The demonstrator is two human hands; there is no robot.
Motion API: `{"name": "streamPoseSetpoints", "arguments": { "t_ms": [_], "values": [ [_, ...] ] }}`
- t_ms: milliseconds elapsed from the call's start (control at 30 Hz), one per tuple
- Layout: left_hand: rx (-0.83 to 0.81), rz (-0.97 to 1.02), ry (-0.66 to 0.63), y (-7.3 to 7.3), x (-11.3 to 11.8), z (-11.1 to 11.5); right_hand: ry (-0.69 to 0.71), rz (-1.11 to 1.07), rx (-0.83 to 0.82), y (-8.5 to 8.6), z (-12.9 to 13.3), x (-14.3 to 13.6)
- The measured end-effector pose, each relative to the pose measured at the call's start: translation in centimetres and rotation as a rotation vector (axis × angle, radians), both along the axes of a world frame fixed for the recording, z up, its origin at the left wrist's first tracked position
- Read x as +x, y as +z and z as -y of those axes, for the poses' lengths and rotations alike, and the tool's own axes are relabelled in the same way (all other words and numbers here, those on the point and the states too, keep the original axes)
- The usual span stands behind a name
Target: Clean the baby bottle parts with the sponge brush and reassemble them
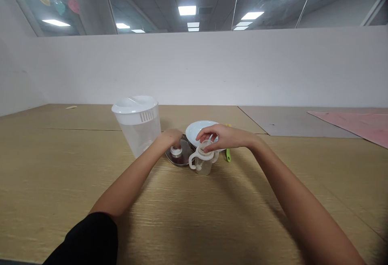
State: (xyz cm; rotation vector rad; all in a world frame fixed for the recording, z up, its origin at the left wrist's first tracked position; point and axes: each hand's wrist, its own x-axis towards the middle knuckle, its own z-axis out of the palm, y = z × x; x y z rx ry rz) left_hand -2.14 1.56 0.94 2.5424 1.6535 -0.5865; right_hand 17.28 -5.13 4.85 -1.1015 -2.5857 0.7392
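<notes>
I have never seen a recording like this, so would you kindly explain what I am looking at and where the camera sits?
There is no machine here: a person wears one camera on the head, looking forward and down over both bare arms. On the wooden table stand a clear lidded pitcher, a white plate, a round metal lid and a small clear cup with two handles; something green lies by the plate. The left hand grips the metal lid's white knob. The right hand rests its fingers on the top of the cup.
</notes>
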Motion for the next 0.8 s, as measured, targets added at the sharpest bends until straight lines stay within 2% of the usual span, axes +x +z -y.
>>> {"name": "streamPoseSetpoints", "arguments": {
  "t_ms": [267, 433, 633, 733, 800],
  "values": [
    [0.024, -0.014, -0.022, 0.5, -0.1, 0.5, -0.014, -0.006, 0.011, 0.3, 0.2, 0.1],
    [0.1, 0.014, -0.05, 2.1, -0.1, 1.7, -0.018, -0.006, 0.001, 0.3, 0.2, 0.3],
    [0.4, 0.056, -0.037, 4.9, -0.7, 6.2, -0.09, -0.092, 0.043, -0.2, 0.1, -0.1],
    [0.639, 0.138, -0.15, 6.1, -0.2, 8.2, -0.107, -0.21, 0.106, -0.5, 0.1, -0.6],
    [0.714, 0.223, -0.279, 6.4, 0.5, 9.0, -0.082, -0.305, 0.169, -0.4, 0.2, -0.9]
  ]
}}
